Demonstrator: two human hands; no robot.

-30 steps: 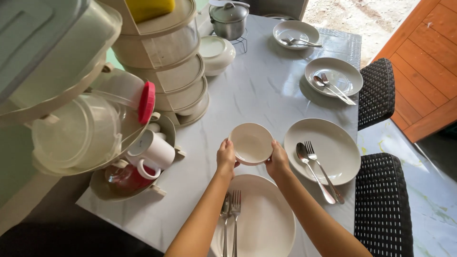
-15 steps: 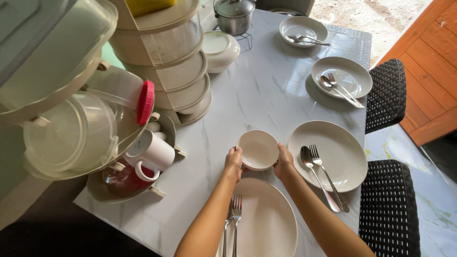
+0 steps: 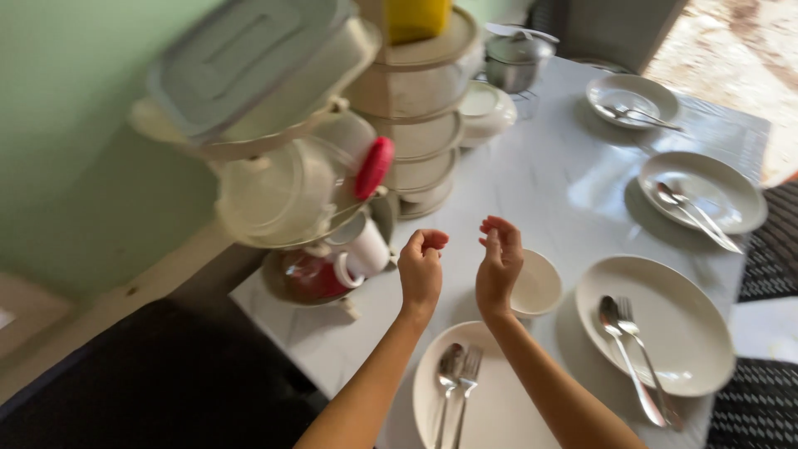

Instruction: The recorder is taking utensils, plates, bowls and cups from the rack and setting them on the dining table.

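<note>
Nearest to us lies a white plate at the table's near edge, with a spoon and a fork resting side by side on its left part. Just above it our two hands are raised over the marble table, both empty. The left hand has its fingers curled loosely inward toward the palm, holding nothing. The right hand is also lifted, fingers bent and relaxed, gripping nothing. The small white bowl sits on the table just to the right of the right hand, partly hidden behind it; we cannot tell whether the hand touches the bowl. It stands between the near plate and a larger white plate to the right, which carries its own spoon and fork. To the left of our hands a white mug and a reddish glass jar sit on the lowest level of a cream rack that holds clear plastic containers, one with a red lid. Farther along the table's right side a third plate holds cutlery, and beyond it a smaller dish does too. At the far end stand stacked cream containers, a covered white bowl and a steel pot with its lid on. A green wall runs along the left.
</note>
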